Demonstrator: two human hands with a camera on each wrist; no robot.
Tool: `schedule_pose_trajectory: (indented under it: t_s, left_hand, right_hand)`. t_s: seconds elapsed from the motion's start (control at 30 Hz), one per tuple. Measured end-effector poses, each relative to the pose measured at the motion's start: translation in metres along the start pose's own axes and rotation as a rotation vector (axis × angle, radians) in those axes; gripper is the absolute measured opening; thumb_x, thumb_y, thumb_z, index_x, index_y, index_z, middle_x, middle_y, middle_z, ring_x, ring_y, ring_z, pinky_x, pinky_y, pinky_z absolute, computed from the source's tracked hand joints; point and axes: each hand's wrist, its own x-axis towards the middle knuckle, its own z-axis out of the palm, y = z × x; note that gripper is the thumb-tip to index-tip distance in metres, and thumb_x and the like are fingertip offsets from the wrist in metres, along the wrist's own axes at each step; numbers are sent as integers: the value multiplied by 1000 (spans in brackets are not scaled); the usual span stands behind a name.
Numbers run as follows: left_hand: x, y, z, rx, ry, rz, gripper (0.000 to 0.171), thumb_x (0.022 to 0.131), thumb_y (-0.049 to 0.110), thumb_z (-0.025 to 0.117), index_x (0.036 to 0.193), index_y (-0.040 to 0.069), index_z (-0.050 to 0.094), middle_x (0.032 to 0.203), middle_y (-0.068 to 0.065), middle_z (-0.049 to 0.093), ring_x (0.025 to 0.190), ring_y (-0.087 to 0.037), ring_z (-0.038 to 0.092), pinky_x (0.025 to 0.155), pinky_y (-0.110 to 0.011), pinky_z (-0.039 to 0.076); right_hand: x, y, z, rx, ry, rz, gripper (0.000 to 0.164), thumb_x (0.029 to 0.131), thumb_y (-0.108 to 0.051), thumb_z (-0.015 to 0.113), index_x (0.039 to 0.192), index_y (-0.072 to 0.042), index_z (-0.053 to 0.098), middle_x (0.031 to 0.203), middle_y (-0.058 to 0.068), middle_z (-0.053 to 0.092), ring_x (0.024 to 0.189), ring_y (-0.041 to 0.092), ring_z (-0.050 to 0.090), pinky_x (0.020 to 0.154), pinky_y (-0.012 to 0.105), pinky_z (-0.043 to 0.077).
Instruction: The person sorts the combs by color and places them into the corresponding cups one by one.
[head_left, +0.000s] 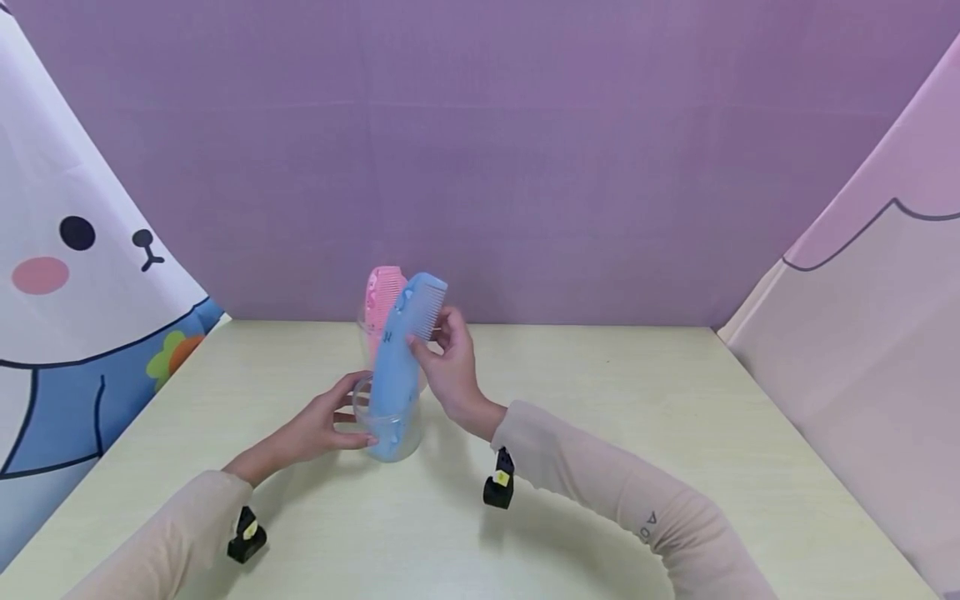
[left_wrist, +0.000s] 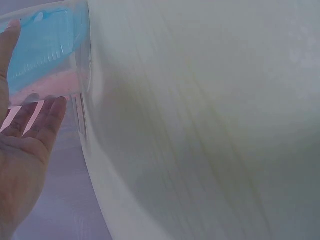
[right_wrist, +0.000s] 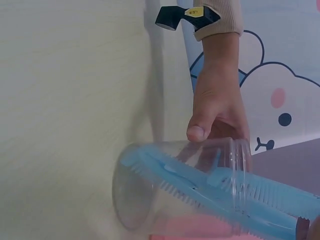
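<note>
A clear plastic cup [head_left: 412, 433] stands upright on the table. My left hand [head_left: 318, 431] holds it from the left side, thumb in front and fingers behind. Inside the cup leans a blue comb [head_left: 395, 367], tilted to the right and reaching well above the rim. In the right wrist view, a second blue comb [right_wrist: 280, 192] overlaps the first one [right_wrist: 190, 187], entering at the cup's mouth. High up near the teeth, my right hand [head_left: 455, 379] pinches blue comb between thumb and fingers. Behind stands a pink comb [head_left: 384, 287], partly hidden by the blue.
Around the pink comb shows the rim of another clear cup [head_left: 363, 323]. The pale table [head_left: 600, 433] ends at a purple backdrop [head_left: 555, 167]. Printed cloths hang at the left [head_left: 90, 400] and right [head_left: 855, 333]. Each wrist carries a small black camera mount.
</note>
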Motion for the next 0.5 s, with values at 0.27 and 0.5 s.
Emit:
schedule_pose_trajectory:
  t_s: [0.27, 0.5]
  left_hand:
    - [0, -1, 0, 2, 0, 5, 82, 71, 22, 78, 136, 11, 29, 127, -18, 46, 111, -38, 52, 83, -36, 55]
    - [0, 0, 1, -2, -1, 8, 81, 72, 22, 78, 136, 12, 29, 128, -19, 45, 111, -38, 52, 83, -37, 55]
  right_hand:
    - [3, 31, 3, -13, 40, 11, 33, 85, -2, 61, 115, -3, 45, 111, 15, 53, 95, 21, 55, 86, 34, 53]
    - [-3, 35, 6, -63, 45, 61, 32, 85, -4, 61, 113, -9, 46, 109, 8, 55, 95, 16, 55, 86, 30, 53]
